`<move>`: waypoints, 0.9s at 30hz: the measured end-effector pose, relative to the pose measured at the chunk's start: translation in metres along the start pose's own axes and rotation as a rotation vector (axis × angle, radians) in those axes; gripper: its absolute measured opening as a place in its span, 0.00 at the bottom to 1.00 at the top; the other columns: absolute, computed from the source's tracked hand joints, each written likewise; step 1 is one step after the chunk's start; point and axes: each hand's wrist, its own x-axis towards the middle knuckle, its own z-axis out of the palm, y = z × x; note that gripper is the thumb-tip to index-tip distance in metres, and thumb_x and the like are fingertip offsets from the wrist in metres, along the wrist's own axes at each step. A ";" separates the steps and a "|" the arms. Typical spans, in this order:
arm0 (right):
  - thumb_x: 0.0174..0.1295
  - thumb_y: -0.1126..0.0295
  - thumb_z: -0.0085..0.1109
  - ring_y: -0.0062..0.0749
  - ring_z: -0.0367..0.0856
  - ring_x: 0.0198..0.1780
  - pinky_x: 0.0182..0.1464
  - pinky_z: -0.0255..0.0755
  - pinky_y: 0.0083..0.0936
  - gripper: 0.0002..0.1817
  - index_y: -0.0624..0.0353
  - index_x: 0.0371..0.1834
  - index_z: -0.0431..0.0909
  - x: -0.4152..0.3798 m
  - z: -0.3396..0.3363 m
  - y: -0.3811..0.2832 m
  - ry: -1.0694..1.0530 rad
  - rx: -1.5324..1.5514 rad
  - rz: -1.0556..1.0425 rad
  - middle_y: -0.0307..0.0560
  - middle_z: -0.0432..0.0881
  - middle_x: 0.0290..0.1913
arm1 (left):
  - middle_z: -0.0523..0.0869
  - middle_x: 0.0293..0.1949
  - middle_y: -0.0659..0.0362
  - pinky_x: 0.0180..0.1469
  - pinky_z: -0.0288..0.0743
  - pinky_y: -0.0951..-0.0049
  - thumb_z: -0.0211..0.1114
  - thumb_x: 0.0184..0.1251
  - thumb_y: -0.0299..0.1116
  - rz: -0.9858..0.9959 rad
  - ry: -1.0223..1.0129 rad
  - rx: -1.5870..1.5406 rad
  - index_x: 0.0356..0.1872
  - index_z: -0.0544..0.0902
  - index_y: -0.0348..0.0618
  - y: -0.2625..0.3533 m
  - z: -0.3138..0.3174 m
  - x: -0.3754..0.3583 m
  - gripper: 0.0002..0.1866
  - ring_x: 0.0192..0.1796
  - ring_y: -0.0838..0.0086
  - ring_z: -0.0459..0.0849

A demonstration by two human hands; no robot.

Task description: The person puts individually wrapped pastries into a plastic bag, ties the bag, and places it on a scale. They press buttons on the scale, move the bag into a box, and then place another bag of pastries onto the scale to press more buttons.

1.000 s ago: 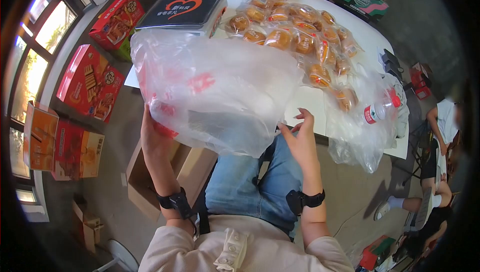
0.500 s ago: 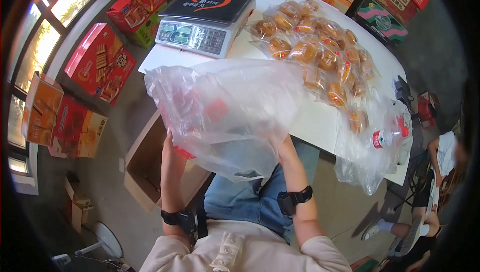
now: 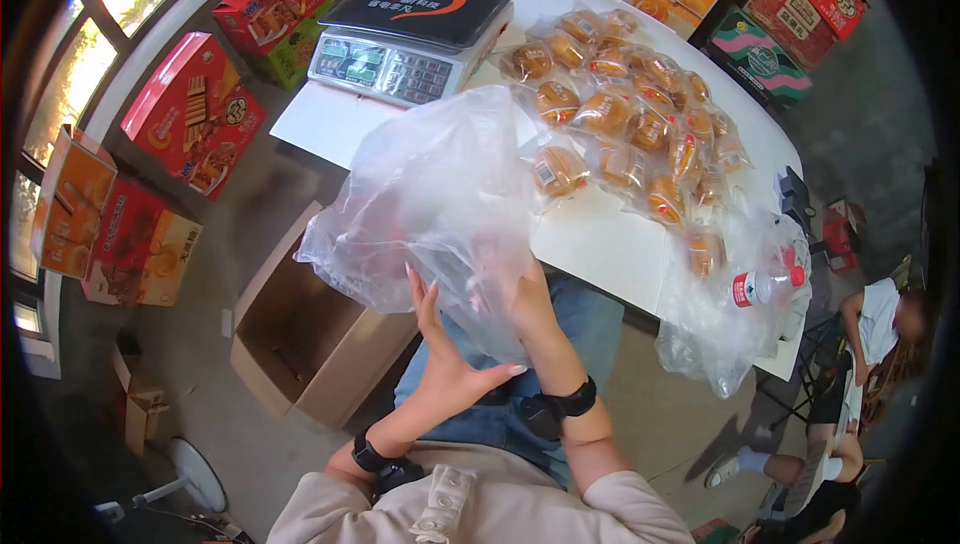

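A large clear plastic bag (image 3: 410, 194) hangs crumpled over my lap and the near table edge. My right hand (image 3: 525, 294) holds it from the right; the fingers show only dimly through the film. My left hand (image 3: 450, 374) is open just below the bag, thumb stretched to the right and fingers pointing up, their tips at the plastic. Beyond the bag, many wrapped buns (image 3: 650, 129) lie in a pile on the white table (image 3: 600, 244). One wrapped bun (image 3: 558, 171) lies at the near left side of the pile.
A digital scale (image 3: 410, 34) stands at the table's far left. At the right are more clear plastic bags (image 3: 705, 344) and a red-capped bottle (image 3: 765, 287). An open cardboard box (image 3: 310, 344) sits on the floor to my left. Printed cartons (image 3: 190, 114) line the window side; a seated person (image 3: 875, 329) is at right.
My left hand has let go of the bag's left side and moved right, opening. The bag has bunched inward toward my right hand, uncovering the bun at the pile's near left.
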 end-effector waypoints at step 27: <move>0.66 0.70 0.37 0.40 0.81 0.30 0.24 0.77 0.26 0.14 0.65 0.51 0.65 -0.002 -0.004 -0.053 0.106 0.109 -0.300 0.46 0.74 0.30 | 0.35 0.69 0.39 0.67 0.36 0.48 0.76 0.37 0.40 0.034 0.158 0.217 0.67 0.41 0.36 0.022 -0.013 0.009 0.60 0.71 0.46 0.34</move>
